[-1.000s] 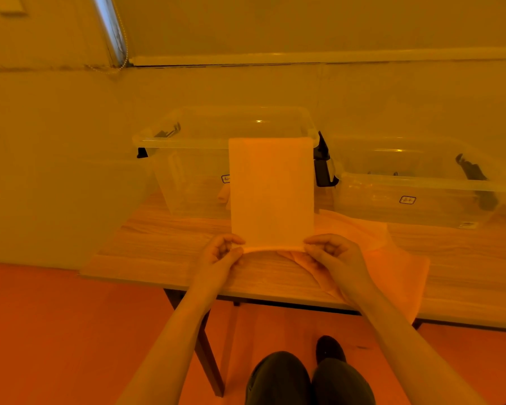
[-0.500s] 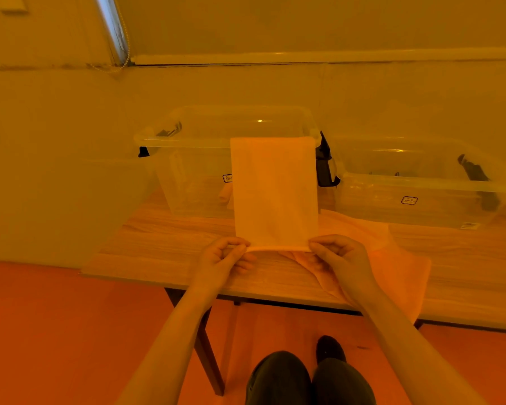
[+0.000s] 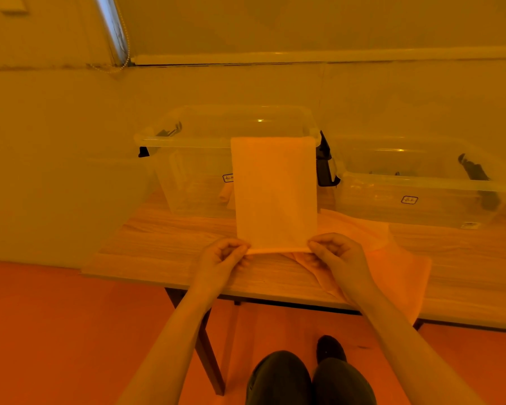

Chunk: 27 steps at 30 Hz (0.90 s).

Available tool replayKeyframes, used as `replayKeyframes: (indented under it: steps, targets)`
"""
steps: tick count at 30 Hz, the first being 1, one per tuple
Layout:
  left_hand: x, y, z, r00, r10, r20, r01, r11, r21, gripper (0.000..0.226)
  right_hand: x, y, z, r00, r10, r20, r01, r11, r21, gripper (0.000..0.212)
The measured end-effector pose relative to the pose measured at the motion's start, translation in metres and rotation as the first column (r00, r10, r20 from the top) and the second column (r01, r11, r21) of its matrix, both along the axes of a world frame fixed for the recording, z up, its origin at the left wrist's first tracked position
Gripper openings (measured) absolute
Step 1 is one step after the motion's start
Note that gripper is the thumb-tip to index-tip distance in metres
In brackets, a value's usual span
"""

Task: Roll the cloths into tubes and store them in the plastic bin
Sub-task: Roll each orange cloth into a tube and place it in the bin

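Note:
A folded orange cloth (image 3: 275,194) stretches from my hands up over the front rim of the tall clear plastic bin (image 3: 193,159). My left hand (image 3: 221,260) pinches its near left corner, and my right hand (image 3: 338,257) pinches its near right corner. The near edge looks slightly turned over between my hands. Another orange cloth (image 3: 392,258) lies spread on the table under and to the right of my right hand. A small rolled cloth (image 3: 225,195) shows through the bin wall near the bottom.
A second, lower clear bin (image 3: 421,194) stands at the right on the wooden table (image 3: 158,249), with black latches on both bins. The wall rises just behind them. The table's front edge runs just below my hands; my knees and a shoe show below.
The cloth and both hands have shifted slightly to the right. My grip on the near corners is the same.

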<state>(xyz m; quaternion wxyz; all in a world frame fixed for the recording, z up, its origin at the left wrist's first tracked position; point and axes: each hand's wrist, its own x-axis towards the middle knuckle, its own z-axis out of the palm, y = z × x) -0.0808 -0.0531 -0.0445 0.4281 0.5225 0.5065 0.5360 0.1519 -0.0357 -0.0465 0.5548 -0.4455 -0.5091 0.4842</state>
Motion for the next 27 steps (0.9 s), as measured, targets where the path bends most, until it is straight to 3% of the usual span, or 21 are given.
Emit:
replayKeyframes:
  steps: [8, 24, 27]
  targets:
    - [0.0020, 0.0013, -0.0017, 0.999, -0.004, 0.047, 0.004, 1.000, 0.002, 0.007, 0.0038, -0.0031, 0.0039, 0.988, 0.048, 0.150, -0.050, 0.999, 0.011, 0.009]
    - [-0.0021, -0.0014, -0.0017, 0.998, -0.021, -0.058, 0.020, 1.000, -0.017, 0.012, 0.0002, -0.0029, 0.0038, 0.990, 0.040, 0.137, -0.044, 0.999, 0.024, 0.008]
    - [-0.0003, -0.0011, -0.0010, 0.999, 0.000, -0.044, -0.001, 1.000, -0.015, 0.007, -0.0009, -0.0056, 0.0081, 0.994, 0.085, 0.076, -0.085, 0.996, 0.007, 0.012]
